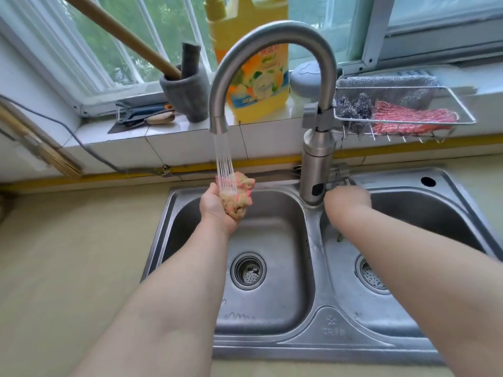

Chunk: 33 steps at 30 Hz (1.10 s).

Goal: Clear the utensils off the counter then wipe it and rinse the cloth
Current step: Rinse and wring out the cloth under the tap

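Observation:
My left hand grips a bunched beige and pink cloth over the left sink basin. Water streams from the spout of the curved steel faucet onto the cloth. My right hand reaches behind the faucet's base to the faucet handle; its fingers are hidden by the wrist, so its grip does not show.
The right sink basin lies under my right forearm. A wire rack with scrubbers hangs off the faucet. A yellow detergent bottle, a grey mortar and knives stand on the sill. The beige counter spreads left.

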Each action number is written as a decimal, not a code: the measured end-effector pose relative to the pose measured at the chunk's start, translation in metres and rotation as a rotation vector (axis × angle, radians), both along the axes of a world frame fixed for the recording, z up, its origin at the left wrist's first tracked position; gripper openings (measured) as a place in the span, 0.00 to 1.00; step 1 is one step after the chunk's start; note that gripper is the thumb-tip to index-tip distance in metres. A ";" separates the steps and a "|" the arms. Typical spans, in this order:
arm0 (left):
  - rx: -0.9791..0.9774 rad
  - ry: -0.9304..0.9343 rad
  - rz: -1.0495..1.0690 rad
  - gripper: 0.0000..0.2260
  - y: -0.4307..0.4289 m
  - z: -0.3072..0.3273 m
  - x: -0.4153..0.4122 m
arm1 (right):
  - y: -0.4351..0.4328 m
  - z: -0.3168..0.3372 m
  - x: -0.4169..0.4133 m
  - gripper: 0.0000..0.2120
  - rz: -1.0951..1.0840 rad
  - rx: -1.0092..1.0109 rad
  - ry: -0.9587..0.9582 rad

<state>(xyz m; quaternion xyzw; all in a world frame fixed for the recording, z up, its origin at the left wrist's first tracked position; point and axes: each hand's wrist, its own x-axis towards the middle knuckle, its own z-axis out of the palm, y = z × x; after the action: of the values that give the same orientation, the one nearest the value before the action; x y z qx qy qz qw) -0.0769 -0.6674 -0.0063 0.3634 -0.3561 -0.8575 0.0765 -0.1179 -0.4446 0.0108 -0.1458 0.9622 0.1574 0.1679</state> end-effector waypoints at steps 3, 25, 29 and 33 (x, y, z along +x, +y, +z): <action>-0.007 -0.003 0.033 0.32 -0.007 -0.007 -0.001 | -0.027 -0.003 0.005 0.14 -0.066 -0.222 -0.253; 0.224 0.068 -0.053 0.23 -0.045 -0.010 -0.010 | -0.144 -0.020 0.013 0.16 -1.157 -1.867 -0.693; 0.272 0.054 0.005 0.20 -0.039 -0.002 -0.013 | -0.148 -0.015 0.020 0.21 -1.121 -1.864 -0.772; 0.225 0.015 -0.051 0.18 -0.037 -0.014 -0.008 | -0.146 -0.018 0.026 0.15 -1.142 -1.757 -0.808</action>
<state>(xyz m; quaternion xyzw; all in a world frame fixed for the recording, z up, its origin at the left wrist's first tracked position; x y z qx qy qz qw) -0.0847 -0.7047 -0.0200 0.3542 -0.2660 -0.8964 0.0161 -0.0921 -0.5909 -0.0069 0.2083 0.5399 -0.7347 0.3542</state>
